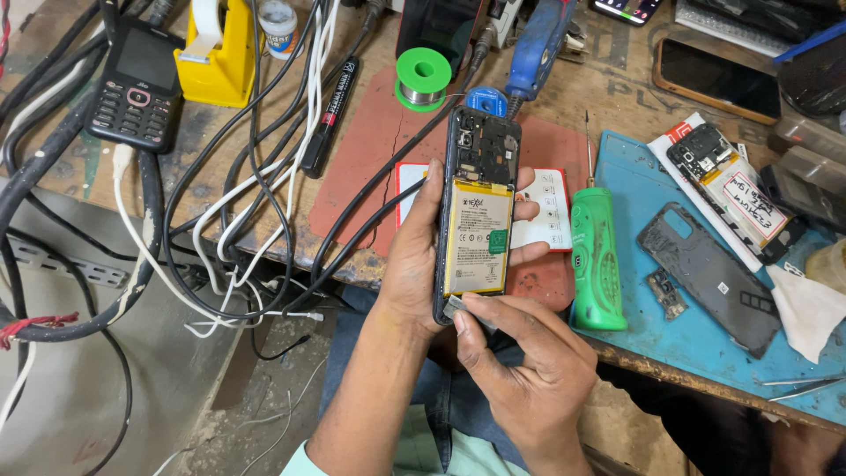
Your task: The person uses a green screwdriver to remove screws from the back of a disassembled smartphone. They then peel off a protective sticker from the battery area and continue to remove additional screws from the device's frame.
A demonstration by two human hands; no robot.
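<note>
My left hand [414, 264] grips an opened smartphone [477, 207] from its left side, back cover off, with the yellowish battery and the black circuit board facing up. The fingers of that hand show past the phone's right edge. My right hand [529, 370] is below it, thumb and forefinger pinching a small grey part [460, 308] at the phone's bottom end. A green-handled screwdriver [596, 256] lies just right of the phone on the blue mat [652, 176].
A removed black back cover [712, 278], a second opened phone [731, 189], a white cloth [811, 308] and tweezers [797, 386] lie on the blue mat. Further left are a solder spool [423, 78], black marker [330, 115], keypad phone [137, 84], yellow tape dispenser [216, 53] and tangled cables [247, 220].
</note>
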